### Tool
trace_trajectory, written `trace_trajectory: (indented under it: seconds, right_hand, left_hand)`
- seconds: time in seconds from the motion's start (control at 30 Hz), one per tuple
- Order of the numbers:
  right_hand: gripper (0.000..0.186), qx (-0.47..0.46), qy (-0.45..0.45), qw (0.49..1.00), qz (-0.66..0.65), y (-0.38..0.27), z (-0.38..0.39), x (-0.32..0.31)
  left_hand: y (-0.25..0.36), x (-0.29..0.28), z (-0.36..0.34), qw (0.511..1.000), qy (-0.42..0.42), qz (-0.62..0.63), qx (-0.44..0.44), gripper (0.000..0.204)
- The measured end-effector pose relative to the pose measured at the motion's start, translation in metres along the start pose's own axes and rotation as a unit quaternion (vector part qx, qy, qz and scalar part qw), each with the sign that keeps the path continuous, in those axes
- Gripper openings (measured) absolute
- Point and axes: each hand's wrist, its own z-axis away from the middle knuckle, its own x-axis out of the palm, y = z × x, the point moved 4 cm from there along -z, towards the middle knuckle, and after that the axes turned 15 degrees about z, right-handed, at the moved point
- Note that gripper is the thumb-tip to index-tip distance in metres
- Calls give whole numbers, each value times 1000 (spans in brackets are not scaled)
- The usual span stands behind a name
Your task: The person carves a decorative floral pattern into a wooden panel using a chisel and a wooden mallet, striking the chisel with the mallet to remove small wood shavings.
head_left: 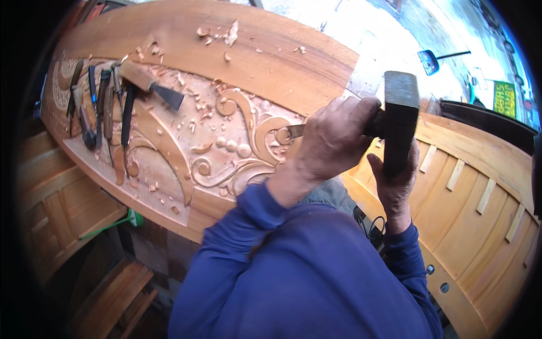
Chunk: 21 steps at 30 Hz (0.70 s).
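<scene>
In the head view, the left hand (333,135) is clamped round a chisel (296,131), its blade pointing left over the carved panel (246,107). The right hand (397,192) grips a hammer (402,90), partly hidden behind its head, near the chisel's handle end. More hand tools (104,107) lie at the far left, among wood shavings (231,34).

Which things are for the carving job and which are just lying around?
Seem part of the job:
block-headed hammer, left hand gripping it, right hand at its head
carved board
hand tools laid out on it

Seem just lying about:
wood shavings
slatted wooden panel
mirror on a stalk
</scene>
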Motion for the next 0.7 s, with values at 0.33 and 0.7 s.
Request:
trace_trajectory:
  seconds: [0.33, 0.7]
  right_hand:
    - [101, 105, 46, 993, -27, 10, -11, -24]
    - [80, 66, 14, 994, 88, -5, -12, -19]
  left_hand:
    - [-6, 9, 4, 977, 186, -99, 12, 26]
    - [-1, 8, 12, 987, 152, -46, -5, 31]
